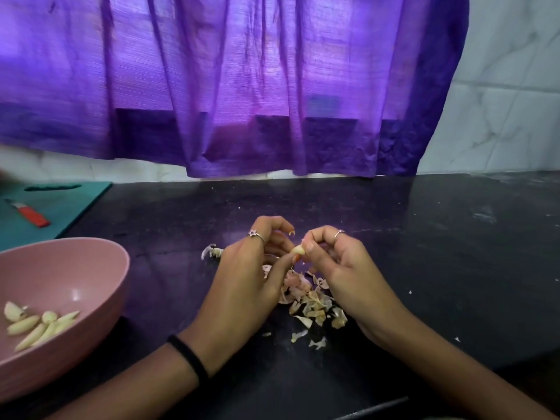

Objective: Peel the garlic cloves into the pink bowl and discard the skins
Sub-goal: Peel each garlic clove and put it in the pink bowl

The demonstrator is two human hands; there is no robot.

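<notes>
A small pale garlic clove (298, 249) is pinched between both hands above the dark counter. My left hand (247, 277) grips it with thumb and fingers from the left. From the right, my right hand (342, 268) holds it with thumb and forefinger. Below the hands lies a heap of papery garlic skins (312, 301). The pink bowl (66, 286) stands at the left and holds several peeled cloves (36, 325). A garlic remnant with skin (212, 251) lies just left of my left hand.
A teal cutting board (60, 207) sits at the far left with a red-handled knife (30, 216) on it. A purple curtain (242, 86) hangs behind the black counter (424, 253). White tiled wall stands at the right.
</notes>
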